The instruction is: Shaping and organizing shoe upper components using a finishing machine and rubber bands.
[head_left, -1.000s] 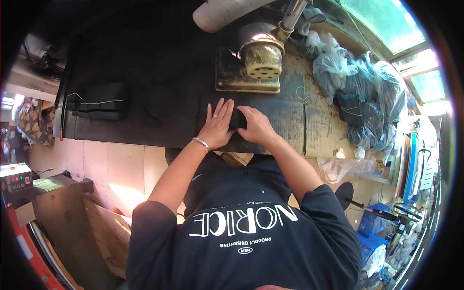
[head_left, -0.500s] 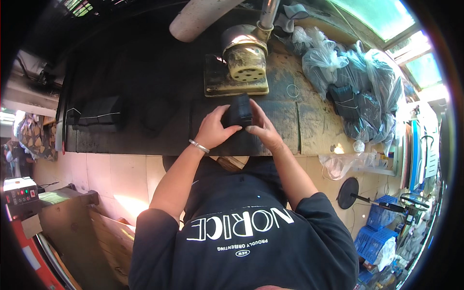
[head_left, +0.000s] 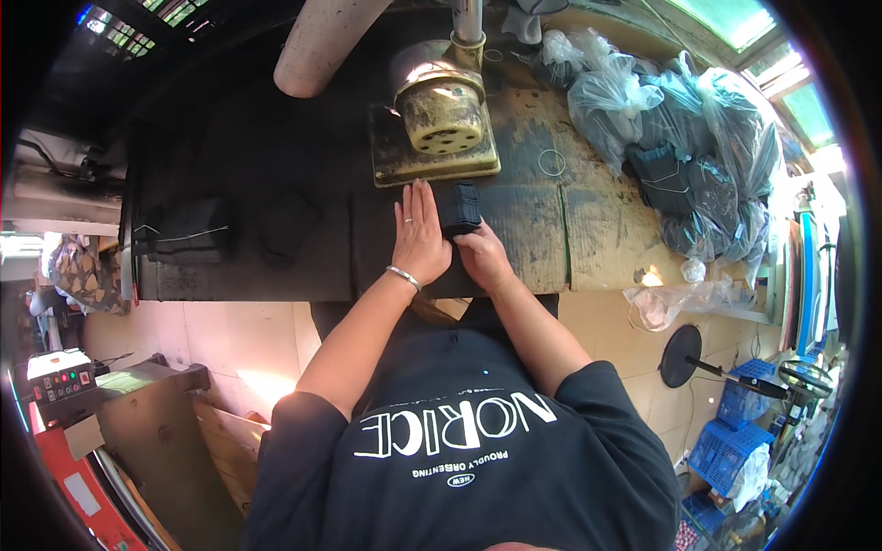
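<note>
A small stack of thin black pieces [head_left: 465, 208] stands at the middle of the dark-stained worktable [head_left: 312, 248]. My right hand [head_left: 483, 257] grips its near end with the thumb in front; the other fingers are mostly hidden. Just left of the stack, my left hand [head_left: 423, 241] is open, its fingers straight and side by side, holding nothing. Beyond both hands is a yellowish, stained machine head [head_left: 441, 115] with holes in its underside, above a flat base plate [head_left: 436, 170].
Clear plastic bags of dark pieces [head_left: 680, 119] cover the table's right side. A tied black bundle [head_left: 188, 234] lies at the left. A thin ring band [head_left: 552, 163] rests right of the machine. A wide pale tube [head_left: 323, 50] hangs overhead. Blue crates [head_left: 730, 455] stand below right.
My left hand has come off the stack and straightened flat beside it. My right hand still grips the stack, now from its near end. The whole view has shifted slightly.
</note>
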The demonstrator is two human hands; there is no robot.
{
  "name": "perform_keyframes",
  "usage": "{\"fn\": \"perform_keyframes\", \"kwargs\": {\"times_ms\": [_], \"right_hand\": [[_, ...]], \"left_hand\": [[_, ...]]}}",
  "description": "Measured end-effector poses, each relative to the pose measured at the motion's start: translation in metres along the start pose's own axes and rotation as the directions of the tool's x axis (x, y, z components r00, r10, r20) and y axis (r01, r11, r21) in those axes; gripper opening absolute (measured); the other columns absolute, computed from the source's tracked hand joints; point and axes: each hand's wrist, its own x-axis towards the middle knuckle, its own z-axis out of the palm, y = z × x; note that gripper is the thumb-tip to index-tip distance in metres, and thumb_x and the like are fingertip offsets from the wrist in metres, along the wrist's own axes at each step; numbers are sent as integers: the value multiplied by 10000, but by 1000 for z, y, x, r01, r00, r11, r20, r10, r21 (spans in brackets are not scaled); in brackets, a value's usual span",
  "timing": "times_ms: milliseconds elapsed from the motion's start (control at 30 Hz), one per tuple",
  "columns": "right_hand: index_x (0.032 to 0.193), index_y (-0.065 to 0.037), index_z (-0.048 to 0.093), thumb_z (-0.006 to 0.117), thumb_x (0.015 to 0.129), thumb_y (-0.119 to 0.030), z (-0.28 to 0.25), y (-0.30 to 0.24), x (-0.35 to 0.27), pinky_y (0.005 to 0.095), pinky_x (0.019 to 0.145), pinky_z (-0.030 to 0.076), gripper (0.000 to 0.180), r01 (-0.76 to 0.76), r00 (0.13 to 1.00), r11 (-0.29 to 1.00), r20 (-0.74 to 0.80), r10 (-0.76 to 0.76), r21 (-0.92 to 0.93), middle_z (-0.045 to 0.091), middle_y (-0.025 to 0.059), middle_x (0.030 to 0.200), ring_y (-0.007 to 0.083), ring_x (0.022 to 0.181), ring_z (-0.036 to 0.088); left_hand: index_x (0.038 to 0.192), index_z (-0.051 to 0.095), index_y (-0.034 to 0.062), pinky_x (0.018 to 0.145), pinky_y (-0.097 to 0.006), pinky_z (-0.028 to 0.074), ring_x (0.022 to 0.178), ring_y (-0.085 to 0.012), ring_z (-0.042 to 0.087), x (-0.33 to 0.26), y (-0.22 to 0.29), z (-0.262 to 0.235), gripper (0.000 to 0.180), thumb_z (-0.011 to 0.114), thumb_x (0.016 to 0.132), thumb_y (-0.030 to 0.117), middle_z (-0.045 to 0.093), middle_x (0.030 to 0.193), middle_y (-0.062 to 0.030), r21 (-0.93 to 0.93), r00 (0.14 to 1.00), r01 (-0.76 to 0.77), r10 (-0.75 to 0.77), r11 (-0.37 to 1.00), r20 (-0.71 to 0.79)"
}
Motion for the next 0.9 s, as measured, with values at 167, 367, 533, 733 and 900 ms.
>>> {"fn": "perform_keyframes", "kwargs": {"times_ms": [167, 367, 533, 733, 900], "right_hand": [[1366, 3, 436, 500, 788, 52, -2, -5, 6, 335, 1076, 351, 584, 29, 999, 996, 33, -26, -85, 561, 98, 1306, 203, 1218, 516], [1394, -13, 414, 500, 816, 61, 1, -11, 10, 342, 1085, 349, 589, -12, 999, 998, 33, 14, -57, 546, 100, 1337, 202, 1242, 507], [1491, 0, 304, 562, 803, 51, 6, -19, 9, 332, 1055, 389, 736, 4, 1000, 978, -18, -8, -209, 542, 127, 1338, 186, 1238, 509], [1518, 21, 233, 718, 735, -41, 8, -20, 22, 297, 917, 489, 924, -2, 977, 777, -167, -132, -629, 600, 166, 1231, 193, 1064, 604], [1499, 46, 254, 752, 704, -49, 10, -23, 20, 301, 898, 498, 943, 8, 968, 742, -182, -175, -671, 612, 167, 1204, 195, 1044, 614]], "left_hand": [[1493, 53, -113, 1189, -566, 104, 1464, -474, 92, 1, -3, 6, 941, 592, 738, 46, 126, 1555, -324, 32, 1000, 5, -5, 999, -10], [1488, 71, -112, 1189, -561, 113, 1455, -481, 118, 19, 4, 5, 996, 645, 701, 96, 157, 1537, -333, 16, 999, 42, -42, 999, -12], [1485, 87, -92, 1192, -548, 119, 1451, -469, 144, 21, 7, 8, 1014, 680, 695, 135, 199, 1521, -319, 59, 996, 85, -85, 995, -7], [1481, 106, -94, 1193, -539, 125, 1447, -465, 160, 21, 8, 12, 1004, 682, 697, 155, 215, 1513, -320, 79, 991, 130, -127, 988, -37], [1495, 99, -81, 1192, -532, 124, 1454, -465, 142, 21, 0, 14, 1024, 678, 684, 156, 195, 1533, -305, 37, 995, 81, -79, 996, -57]]}}
